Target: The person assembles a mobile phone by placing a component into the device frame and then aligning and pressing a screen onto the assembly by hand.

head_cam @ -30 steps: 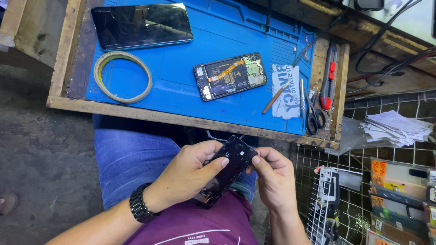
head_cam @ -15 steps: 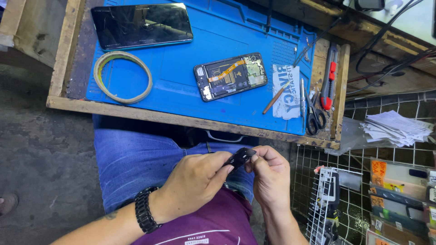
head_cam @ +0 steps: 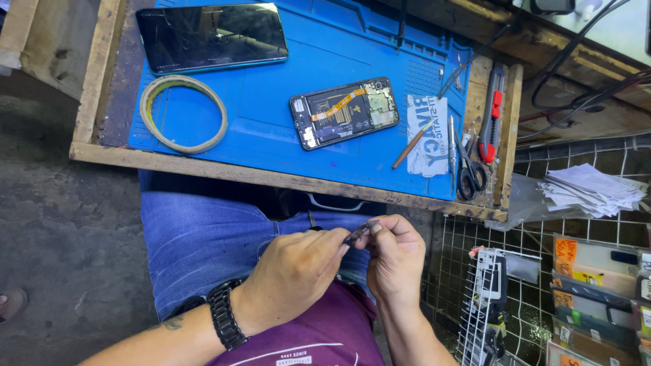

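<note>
A: Start wide. Across the top of the frame your table [head_cam: 271, 177] carries a blue work mat [head_cam: 271, 81]. A dark phone screen [head_cam: 211, 37] lies at its upper left, a ring of tape [head_cam: 183, 113] just below that, and an opened phone [head_cam: 344, 112] with its insides showing sits in the middle.

B: And the tools?

A: They lie at the mat's right edge: scissors [head_cam: 469, 169], a red-handled cutter [head_cam: 492, 115] and a thin wooden stick [head_cam: 409, 148]. A stack of papers [head_cam: 590, 190] lies at the far right, and the wire rack [head_cam: 583, 298] at lower right holds packaged phone parts.

B: Where's the piece you're handling?

A: Low in the frame, over your lap. Your left hand [head_cam: 291, 278] and right hand [head_cam: 393, 261] meet on a small dark phone part [head_cam: 359, 234], with the fingers of both clamped on its edges; most of it is hidden.

B: Any advice?

A: I'd pinch only the edges, with light, even pressure. Over your knees a dropped part would fall to the floor, so work closer to the mat.
</note>
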